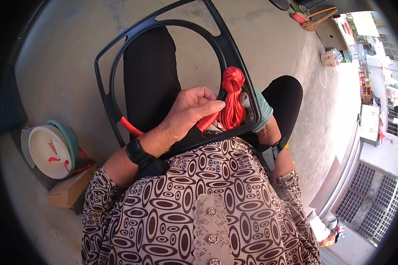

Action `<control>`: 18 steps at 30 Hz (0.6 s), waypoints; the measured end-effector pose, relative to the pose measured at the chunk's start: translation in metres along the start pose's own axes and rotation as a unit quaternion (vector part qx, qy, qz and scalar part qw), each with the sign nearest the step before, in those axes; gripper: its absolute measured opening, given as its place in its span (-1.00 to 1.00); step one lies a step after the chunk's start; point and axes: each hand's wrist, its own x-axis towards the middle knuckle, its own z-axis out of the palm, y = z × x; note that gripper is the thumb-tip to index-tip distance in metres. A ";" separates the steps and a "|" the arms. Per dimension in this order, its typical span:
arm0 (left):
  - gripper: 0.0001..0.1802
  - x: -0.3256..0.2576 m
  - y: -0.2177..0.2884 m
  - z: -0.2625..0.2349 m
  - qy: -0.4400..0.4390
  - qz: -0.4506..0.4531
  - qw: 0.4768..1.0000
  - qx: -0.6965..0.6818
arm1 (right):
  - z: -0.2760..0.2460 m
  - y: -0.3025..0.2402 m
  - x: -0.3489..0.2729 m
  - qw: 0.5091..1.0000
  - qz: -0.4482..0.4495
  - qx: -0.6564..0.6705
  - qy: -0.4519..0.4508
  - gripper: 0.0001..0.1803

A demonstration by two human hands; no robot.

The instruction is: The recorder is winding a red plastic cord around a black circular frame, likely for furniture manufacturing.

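Note:
A black plastic frame (234, 48) with a round inner ring lies across my lap. Red cord is wound tightly round part of its ring (206, 122), and another red-wrapped stretch (130, 126) shows on the left. My bare left hand (188, 112) is closed, its thumb and fingers pinched at the ring just above the winding; what lies between them is hidden. A bundle of red cord (232, 99), tied round its upper part, sits by the frame's right side. My right hand (262, 112), in a pale green glove, curls from behind that side against the bundle, its fingers partly hidden.
To the left on the concrete floor stand a cream basin (51, 152) with red scraps, a teal basin (68, 132) behind it, and a cardboard box (70, 187). Brooms (318, 20) lie at the far right, near a patterned bucket (329, 58). A barred window (369, 198) is at right.

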 end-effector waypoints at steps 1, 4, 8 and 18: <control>-0.77 0.001 -0.001 0.000 0.013 0.014 1.000 0.011 | 0.004 0.000 0.004 0.999 -0.021 0.025 -0.044 -0.31; -0.74 0.003 -0.002 0.003 0.051 0.037 0.997 0.044 | 0.016 0.002 0.013 0.992 -0.057 0.034 -0.103 -0.37; -0.74 0.002 -0.001 0.005 0.040 0.037 0.997 0.061 | 0.019 0.005 0.009 0.992 0.047 0.092 -0.078 -0.39; -0.60 0.000 -0.002 -0.001 0.063 -0.085 0.991 -0.086 | 0.014 0.033 0.013 0.989 -0.042 0.083 -0.118 -0.53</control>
